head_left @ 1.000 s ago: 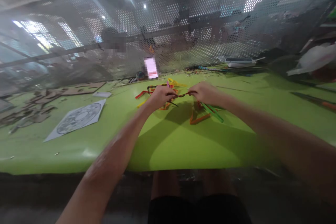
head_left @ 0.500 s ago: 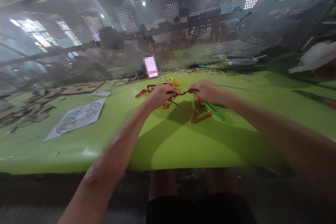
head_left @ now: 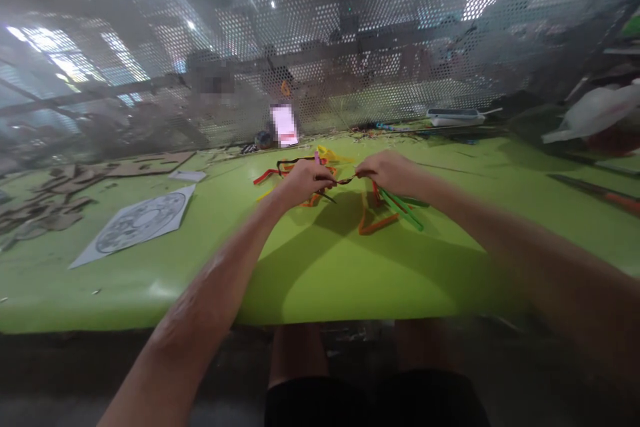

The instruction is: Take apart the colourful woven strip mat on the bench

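My left hand [head_left: 303,181] and my right hand [head_left: 391,173] are both closed, pinching the two ends of a thin dark strip [head_left: 344,181] stretched between them above the green table [head_left: 320,267]. Under and behind the hands lies a loose pile of coloured strips [head_left: 300,167] in red, yellow, orange and black. Green strips [head_left: 403,208] and an orange strip [head_left: 375,223] stick out below my right hand; whether that hand also holds them is unclear.
A printed sheet with a round pattern [head_left: 135,223] lies at the left, with brown cardboard cut-outs [head_left: 65,193] beyond it. A perforated metal screen [head_left: 350,47] closes the table's far side. A phone [head_left: 284,125] leans against it. A white flat device [head_left: 455,117] sits at the back right.
Both hands stay closed on the strip and have drawn slightly closer together. The view has drifted a little to the right, so the things on the table appear shifted left.
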The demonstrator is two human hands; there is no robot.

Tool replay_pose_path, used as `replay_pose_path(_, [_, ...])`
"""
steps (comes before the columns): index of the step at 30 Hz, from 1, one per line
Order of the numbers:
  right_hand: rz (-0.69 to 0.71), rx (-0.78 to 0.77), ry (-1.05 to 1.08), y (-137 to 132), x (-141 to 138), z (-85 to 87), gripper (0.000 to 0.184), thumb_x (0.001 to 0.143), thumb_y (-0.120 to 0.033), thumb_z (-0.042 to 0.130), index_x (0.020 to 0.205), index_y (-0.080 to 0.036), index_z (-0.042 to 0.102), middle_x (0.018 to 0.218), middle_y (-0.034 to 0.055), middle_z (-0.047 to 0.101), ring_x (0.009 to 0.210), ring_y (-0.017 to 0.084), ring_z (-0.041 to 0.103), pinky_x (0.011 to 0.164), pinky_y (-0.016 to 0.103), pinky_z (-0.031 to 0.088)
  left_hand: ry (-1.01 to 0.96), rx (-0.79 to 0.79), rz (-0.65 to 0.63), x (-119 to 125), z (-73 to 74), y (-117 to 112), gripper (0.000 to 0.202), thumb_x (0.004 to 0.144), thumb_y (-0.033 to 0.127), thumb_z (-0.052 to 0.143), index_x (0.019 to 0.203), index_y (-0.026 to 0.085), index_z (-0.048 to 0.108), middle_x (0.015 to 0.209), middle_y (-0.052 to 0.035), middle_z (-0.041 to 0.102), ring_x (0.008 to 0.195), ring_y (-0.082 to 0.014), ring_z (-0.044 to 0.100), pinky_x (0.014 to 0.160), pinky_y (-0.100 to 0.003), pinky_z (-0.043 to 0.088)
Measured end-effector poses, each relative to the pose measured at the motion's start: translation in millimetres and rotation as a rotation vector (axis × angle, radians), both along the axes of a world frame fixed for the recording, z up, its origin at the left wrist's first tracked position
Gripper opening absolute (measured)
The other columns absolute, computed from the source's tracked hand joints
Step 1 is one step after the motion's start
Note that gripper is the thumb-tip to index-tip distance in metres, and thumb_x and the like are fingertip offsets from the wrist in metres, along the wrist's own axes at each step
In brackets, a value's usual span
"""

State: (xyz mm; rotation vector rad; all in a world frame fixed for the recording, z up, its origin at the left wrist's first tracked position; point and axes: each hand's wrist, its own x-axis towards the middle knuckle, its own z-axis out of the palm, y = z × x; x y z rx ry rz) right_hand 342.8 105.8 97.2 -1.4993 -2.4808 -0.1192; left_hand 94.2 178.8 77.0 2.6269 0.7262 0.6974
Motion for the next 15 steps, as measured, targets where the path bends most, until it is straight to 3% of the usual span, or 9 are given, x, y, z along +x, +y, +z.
replay_pose_path(8, [-0.040,0.030,-0.061,-5,-7,6.4,0.044,0.095,-0.012,0.045,0.121,-0.020,0.080,0.115,0.0120,0.078,0.107,0.028,0.068,0.088,0.036,0.049,-0.039,-0.113,0.009,-1,0.8,0,0.013,0.088,0.018,0.070,0.090,0.017,0.083,0.083,-0.0063,0.081,0.075,-0.0147,0.072,0.074,-0.024,0.052])
replay_pose_path(15, [-0.033,0.077,-0.132,-8,-12,2.9,0.043,0.102,-0.014,0.041,0.121,-0.020,0.080,0.103,0.0139,0.070,0.102,0.028,0.062,0.076,0.034,0.040,-0.065,-0.168,0.053,-1,-0.2,-2,0.014,0.085,0.016,0.070,0.086,0.017,0.084,0.082,-0.0059,0.081,0.072,-0.0144,0.072,0.070,-0.023,0.053])
